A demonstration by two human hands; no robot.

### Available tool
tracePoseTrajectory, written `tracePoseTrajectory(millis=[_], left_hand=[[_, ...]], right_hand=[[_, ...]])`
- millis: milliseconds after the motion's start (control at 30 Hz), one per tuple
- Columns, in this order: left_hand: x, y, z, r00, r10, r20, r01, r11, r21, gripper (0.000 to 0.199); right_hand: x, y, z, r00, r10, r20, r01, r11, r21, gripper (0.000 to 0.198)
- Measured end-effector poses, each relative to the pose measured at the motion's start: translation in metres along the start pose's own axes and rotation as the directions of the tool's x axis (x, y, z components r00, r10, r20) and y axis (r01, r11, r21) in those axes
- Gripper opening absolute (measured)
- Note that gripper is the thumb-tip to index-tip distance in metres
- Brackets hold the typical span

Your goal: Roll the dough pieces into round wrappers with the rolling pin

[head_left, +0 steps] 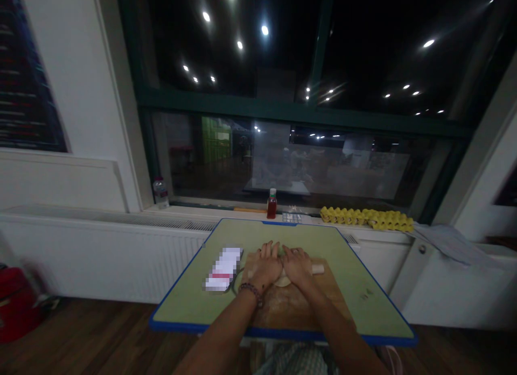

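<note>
"Where do we have our hands?"
"Side by side over the wooden board, palms down and fingers stretched forward. Our left hand and right hand lie on the rolling pin, laid over it rather than wrapped round it."
"Which way does the pin point?"
"Its long axis runs sideways, across our forearms. One pale end sticks out just past our right hand; we can't make out the other end behind our left."
"And the dough?"
"We see a pale, round-edged piece of dough just below our hands, on our near side of the pin. The pin covers its far edge, so we can't tell its full shape."
"What else is around us?"
"A phone, its screen pixelated, lies left of our left hand, slanting away from us. Beyond our hands, a bottle of red liquid stands upright on the sill."
</note>
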State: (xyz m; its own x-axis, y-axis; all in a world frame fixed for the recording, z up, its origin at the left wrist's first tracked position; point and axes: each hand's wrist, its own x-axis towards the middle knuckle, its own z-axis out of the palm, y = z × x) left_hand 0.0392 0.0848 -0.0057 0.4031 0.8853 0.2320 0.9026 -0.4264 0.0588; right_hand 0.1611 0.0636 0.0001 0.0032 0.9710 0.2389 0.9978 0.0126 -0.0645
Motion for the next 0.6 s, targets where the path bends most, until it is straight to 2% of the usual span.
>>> tracePoseTrajectory(millis=[167,400,600], left_hand=[[-0.009,0.002,-0.003,0.999,0.038,0.020,-0.037,0.999,-0.026,0.054],[-0.013,-0.004,0.000,0.989,0.117,0.085,-0.106,0.986,-0.127,0.056],[-0.003,0.000,-0.010,0.991,0.015,0.135,0.001,0.993,-0.121,0.057]], right_hand=[[-0.012,0.003,0.010,0.995,-0.068,-0.078,0.068,0.998,0.000,0.044],[-0.027,0.002,0.007,0.993,-0.096,-0.075,0.099,0.994,0.037,0.047],[-0.007,0.008,0.017,0.989,-0.146,-0.032,0.146,0.989,0.013,0.047]])
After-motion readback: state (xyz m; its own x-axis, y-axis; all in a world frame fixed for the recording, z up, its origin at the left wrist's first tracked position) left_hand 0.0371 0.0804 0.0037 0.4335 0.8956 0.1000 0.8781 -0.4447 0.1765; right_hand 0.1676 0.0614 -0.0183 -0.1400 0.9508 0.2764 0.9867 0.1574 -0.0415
